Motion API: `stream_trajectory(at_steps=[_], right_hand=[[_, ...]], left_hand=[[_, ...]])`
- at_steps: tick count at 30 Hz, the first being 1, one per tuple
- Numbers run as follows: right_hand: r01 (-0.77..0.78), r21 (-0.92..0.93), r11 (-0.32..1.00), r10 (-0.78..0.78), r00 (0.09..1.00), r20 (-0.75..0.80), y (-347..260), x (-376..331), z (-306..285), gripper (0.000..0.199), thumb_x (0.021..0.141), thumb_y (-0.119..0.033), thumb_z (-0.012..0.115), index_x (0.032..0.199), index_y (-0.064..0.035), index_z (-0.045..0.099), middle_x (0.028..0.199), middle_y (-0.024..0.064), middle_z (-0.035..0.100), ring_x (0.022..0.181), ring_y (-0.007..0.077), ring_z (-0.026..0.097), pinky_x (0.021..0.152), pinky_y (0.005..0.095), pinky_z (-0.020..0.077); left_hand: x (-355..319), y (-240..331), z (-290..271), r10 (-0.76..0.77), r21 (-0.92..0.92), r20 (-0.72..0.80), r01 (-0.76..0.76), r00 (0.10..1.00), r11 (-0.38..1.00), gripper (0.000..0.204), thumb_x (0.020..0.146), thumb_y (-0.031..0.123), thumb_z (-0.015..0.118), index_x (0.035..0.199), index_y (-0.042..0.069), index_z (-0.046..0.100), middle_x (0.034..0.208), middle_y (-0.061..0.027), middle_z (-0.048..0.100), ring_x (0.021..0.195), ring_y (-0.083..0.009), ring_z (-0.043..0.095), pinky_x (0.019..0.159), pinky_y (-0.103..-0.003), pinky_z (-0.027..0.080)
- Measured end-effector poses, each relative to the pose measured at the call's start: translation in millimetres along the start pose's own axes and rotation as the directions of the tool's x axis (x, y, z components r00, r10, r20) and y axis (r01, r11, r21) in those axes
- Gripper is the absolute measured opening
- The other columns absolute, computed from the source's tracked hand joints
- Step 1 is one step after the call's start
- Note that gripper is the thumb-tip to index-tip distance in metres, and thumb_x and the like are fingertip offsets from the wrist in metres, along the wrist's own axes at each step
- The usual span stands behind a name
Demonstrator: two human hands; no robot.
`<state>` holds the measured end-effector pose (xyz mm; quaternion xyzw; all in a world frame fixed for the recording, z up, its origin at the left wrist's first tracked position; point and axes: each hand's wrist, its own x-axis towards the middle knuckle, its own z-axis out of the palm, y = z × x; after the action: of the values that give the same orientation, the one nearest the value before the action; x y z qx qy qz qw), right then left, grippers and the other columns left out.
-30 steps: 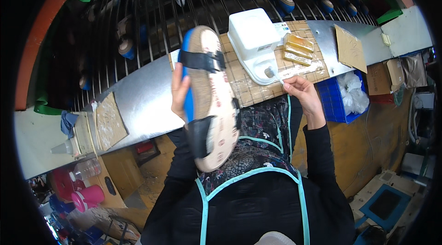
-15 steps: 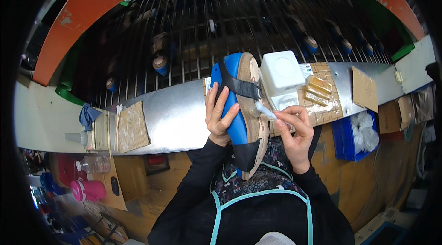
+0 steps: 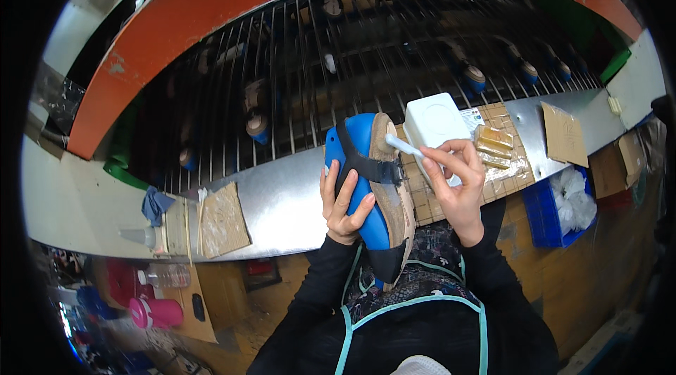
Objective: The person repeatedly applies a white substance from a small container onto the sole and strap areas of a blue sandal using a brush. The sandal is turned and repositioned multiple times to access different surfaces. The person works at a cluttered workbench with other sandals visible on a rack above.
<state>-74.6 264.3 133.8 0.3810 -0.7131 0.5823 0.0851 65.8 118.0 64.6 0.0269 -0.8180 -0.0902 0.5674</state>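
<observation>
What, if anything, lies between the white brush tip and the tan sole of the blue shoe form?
Nothing visible: the white brush in the right hand reaches the tan sole of the blue shoe form directly; the left hand grips the far side.

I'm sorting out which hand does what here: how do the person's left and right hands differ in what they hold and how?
The left hand wraps open-palmed around the side of the blue shoe, fingers spread, steadying it upright; the right hand pinches a thin white brush between the fingertips. The left hand sits lower, near the shoe's middle; the right hand is raised beside the white container, brush tip at the sole's upper end. Both are bare, with dark sleeves.
</observation>
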Motion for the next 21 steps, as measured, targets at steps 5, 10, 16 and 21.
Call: stream_trajectory(at_steps=[5, 10, 16, 21], right_hand=[[0.174, -0.171, 0.97, -0.184, 0.982, -0.044, 4, 17, -8, 0.021, 0.079, -0.016, 0.076, 0.1, -0.017, 0.077, 0.092, -0.0002, 0.06, 0.068, 0.011, 0.051, 0.078, 0.0317, 0.0272], [0.298, -0.227, 0.927, -0.303, 0.953, 0.016, 5, 19, -19, 0.022, 0.077, -0.014, 0.077, 0.099, -0.0178, 0.077, 0.091, 0.0004, 0.061, 0.074, 0.012, 0.054, 0.076, 0.0321, 0.0263], [0.354, -0.25, 0.901, -0.33, 0.934, 0.134, 4, 19, -38, 0.022, 0.076, -0.015, 0.077, 0.098, -0.0187, 0.076, 0.089, -0.0002, 0.061, 0.071, 0.0112, 0.053, 0.074, 0.0334, 0.026], [0.367, -0.212, 0.906, -0.327, 0.924, 0.201, 2, 23, -48, 0.022, 0.076, -0.015, 0.077, 0.098, -0.0186, 0.076, 0.088, -0.0004, 0.062, 0.069, 0.0113, 0.051, 0.073, 0.0334, 0.0257]], left_hand=[[3, -1, 1, 0.036, 0.004, -0.009, -0.036, 0.999, 0.999, 0.033, 0.08, 0.016, 0.073, 0.108, 0.024, 0.057, 0.127, -0.0125, 0.06, 0.12, -0.0477, 0.053, 0.102, -0.063, 0.039], [6, 0, 1, 0.057, -0.005, -0.013, -0.057, 0.998, 0.998, 0.033, 0.08, 0.016, 0.073, 0.107, 0.025, 0.057, 0.127, -0.0117, 0.061, 0.12, -0.0474, 0.054, 0.102, -0.063, 0.039], [10, 2, 1, 0.074, -0.014, 0.013, -0.074, 0.997, 0.997, 0.034, 0.078, 0.016, 0.074, 0.106, 0.025, 0.058, 0.126, -0.0109, 0.062, 0.12, -0.0458, 0.054, 0.104, -0.06, 0.039], [12, 3, 1, 0.065, -0.014, 0.033, -0.064, 0.997, 0.998, 0.034, 0.076, 0.015, 0.075, 0.105, 0.025, 0.059, 0.126, -0.0104, 0.062, 0.121, -0.045, 0.054, 0.105, -0.06, 0.038]])
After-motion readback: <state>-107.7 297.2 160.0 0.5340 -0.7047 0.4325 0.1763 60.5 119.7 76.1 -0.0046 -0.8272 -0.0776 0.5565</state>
